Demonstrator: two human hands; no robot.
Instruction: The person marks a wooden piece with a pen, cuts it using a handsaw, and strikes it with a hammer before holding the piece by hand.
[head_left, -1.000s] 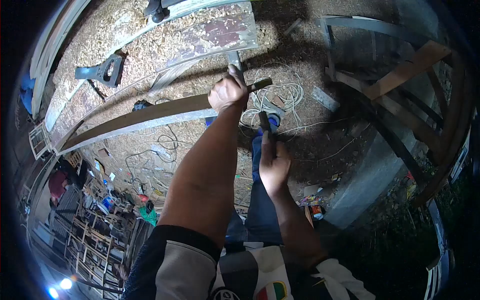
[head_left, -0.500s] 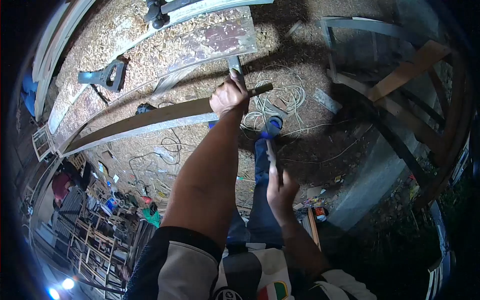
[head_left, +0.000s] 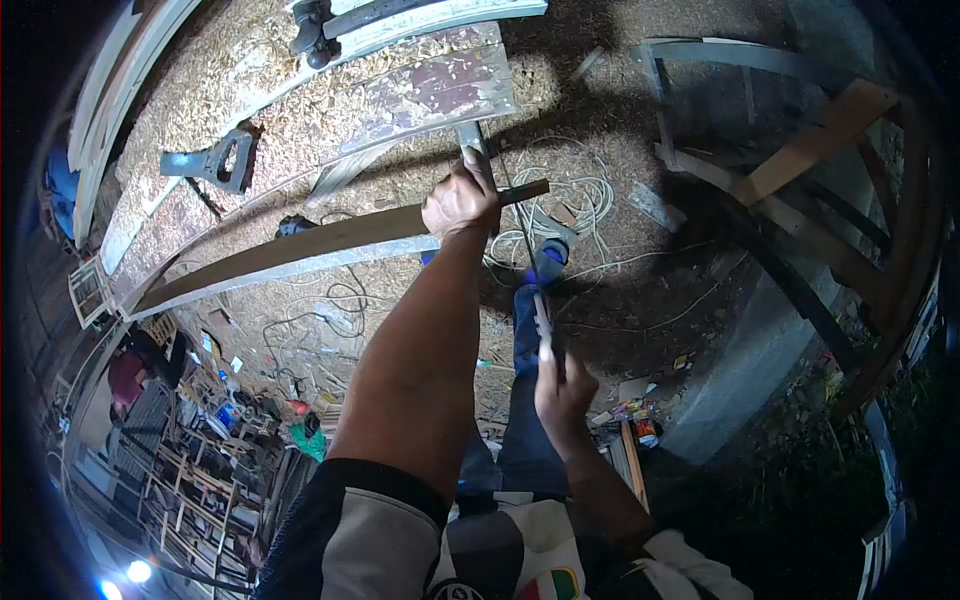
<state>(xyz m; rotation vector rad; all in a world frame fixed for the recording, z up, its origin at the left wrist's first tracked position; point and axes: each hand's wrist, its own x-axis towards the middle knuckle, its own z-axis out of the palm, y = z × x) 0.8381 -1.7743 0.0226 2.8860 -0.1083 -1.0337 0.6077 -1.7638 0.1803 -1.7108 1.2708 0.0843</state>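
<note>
My left hand (head_left: 460, 205) is closed around a long wooden board (head_left: 340, 234) near its right end, which sticks out past my fingers. My thumb lies against a grey bar (head_left: 470, 134) that runs up to the workbench. My right hand (head_left: 566, 388), lower down, is wrapped around the handle of a handsaw (head_left: 543, 318). The saw's thin blade is seen nearly edge-on, pointing up and crossing the board's end just right of my left hand. Whether it cuts into the wood I cannot tell.
A second handsaw (head_left: 215, 162) lies on the plank workbench (head_left: 430, 85), strewn with shavings. Coiled pale cord (head_left: 585, 205) lies on the ground by my foot. Wooden frames (head_left: 815, 150) stand at right. Another person (head_left: 128, 380) is at far left, beside stacked wooden pieces (head_left: 195, 480).
The saw blade now shows as a line crossing the board's end, where before it was hardly visible. My left hand keeps its hold on the board. The view has shifted slightly.
</note>
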